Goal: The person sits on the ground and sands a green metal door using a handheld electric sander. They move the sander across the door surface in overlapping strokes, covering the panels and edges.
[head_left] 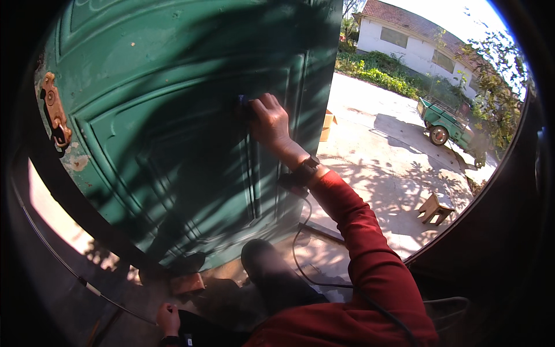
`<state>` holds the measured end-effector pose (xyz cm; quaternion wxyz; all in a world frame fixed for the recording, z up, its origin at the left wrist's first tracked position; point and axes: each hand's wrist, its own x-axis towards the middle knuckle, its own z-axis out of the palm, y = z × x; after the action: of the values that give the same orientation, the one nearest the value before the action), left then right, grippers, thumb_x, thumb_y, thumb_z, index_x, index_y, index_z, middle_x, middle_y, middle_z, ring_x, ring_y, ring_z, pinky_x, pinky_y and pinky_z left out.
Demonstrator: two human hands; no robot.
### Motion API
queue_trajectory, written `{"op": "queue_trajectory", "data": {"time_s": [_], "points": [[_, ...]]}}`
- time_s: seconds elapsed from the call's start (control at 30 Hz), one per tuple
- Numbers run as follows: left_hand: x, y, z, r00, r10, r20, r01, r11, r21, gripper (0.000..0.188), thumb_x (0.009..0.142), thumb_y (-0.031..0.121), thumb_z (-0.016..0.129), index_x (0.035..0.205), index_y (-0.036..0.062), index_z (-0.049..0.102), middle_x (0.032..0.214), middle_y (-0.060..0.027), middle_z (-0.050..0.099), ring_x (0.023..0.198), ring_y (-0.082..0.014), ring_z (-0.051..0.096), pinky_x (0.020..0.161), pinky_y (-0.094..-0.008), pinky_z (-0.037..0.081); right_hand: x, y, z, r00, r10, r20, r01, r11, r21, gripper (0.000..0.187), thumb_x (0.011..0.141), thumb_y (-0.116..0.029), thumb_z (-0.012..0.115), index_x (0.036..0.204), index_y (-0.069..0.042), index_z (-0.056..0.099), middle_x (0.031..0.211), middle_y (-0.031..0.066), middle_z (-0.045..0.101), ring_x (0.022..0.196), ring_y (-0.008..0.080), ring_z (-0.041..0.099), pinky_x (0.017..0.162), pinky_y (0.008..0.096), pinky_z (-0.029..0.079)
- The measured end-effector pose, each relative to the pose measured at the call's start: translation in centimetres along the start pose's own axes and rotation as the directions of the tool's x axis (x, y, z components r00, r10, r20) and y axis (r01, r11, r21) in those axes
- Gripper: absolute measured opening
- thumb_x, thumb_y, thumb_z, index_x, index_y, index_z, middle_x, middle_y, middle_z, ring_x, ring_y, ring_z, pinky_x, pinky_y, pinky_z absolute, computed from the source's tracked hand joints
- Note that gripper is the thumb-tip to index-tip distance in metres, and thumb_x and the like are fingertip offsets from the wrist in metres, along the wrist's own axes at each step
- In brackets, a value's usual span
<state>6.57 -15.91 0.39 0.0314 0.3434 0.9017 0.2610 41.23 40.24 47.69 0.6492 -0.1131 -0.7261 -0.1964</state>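
A green metal door (191,144) with raised panel mouldings stands in front of me, largely in shadow. My right hand (269,120), at the end of a red sleeve, is up against its panel. Those fingers are closed round a small dark thing with a blue bit (241,100), too shaded to name. Low at the left, my left hand (168,320) rests near my leg with curled fingers; what it holds, if anything, is hidden. A thin cable or rod (107,298) runs down to it; whether they touch I cannot tell.
A worn handle plate (55,113) sits on the door's left edge. A dark object (292,184) with a cord (295,248) is below my right wrist. A reddish brick (188,283) lies by the door's foot. Outside are a stool (437,203), a cardboard box (327,125) and a green trailer (448,124).
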Motion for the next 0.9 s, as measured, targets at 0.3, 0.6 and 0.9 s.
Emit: {"op": "queue_trajectory", "data": {"time_s": [0.3, 0.6, 0.9], "points": [[0.7, -0.3, 0.7, 1.000, 0.008, 0.026, -0.009, 1.000, 0.030, 0.023, 0.095, 0.024, 0.084, 0.102, 0.0038, 0.076, 0.099, -0.0156, 0.079, 0.094, -0.0378, 0.077, 0.085, -0.0494, 0.060, 8.1, 1.9, -0.6, 0.990, -0.131, -0.046, 0.126, 0.988, -0.092, 0.032, 0.074, -0.011, 0.090, 0.103, -0.010, 0.078, 0.101, 0.0079, 0.068, 0.096, 0.0352, 0.070, 0.077, 0.0484, 0.057], [-0.2, -1.1, 0.0, 0.998, -0.047, 0.041, 0.047, 0.999, 0.003, 0.027, 0.095, 0.025, 0.084, 0.107, 0.0026, 0.077, 0.103, -0.0168, 0.079, 0.097, -0.0387, 0.077, 0.087, -0.0496, 0.060, 4.8, 7.1, -3.6, 0.973, 0.174, -0.149, -0.198, 0.966, -0.165, 0.020, 0.085, -0.016, 0.086, 0.101, -0.013, 0.075, 0.102, 0.0091, 0.068, 0.097, 0.0374, 0.071, 0.077, 0.0498, 0.059], [-0.4, 0.4, -1.3, 0.999, -0.016, 0.031, 0.017, 0.999, -0.029, 0.027, 0.096, 0.029, 0.082, 0.103, 0.0041, 0.078, 0.102, -0.0186, 0.079, 0.099, -0.0416, 0.077, 0.088, -0.0524, 0.060, -3.6, 0.6, -1.4, 0.967, 0.185, 0.177, -0.155, 0.973, -0.169, 0.027, 0.081, -0.007, 0.080, 0.108, -0.013, 0.075, 0.100, 0.0097, 0.066, 0.099, 0.0352, 0.071, 0.080, 0.0468, 0.060]]}}
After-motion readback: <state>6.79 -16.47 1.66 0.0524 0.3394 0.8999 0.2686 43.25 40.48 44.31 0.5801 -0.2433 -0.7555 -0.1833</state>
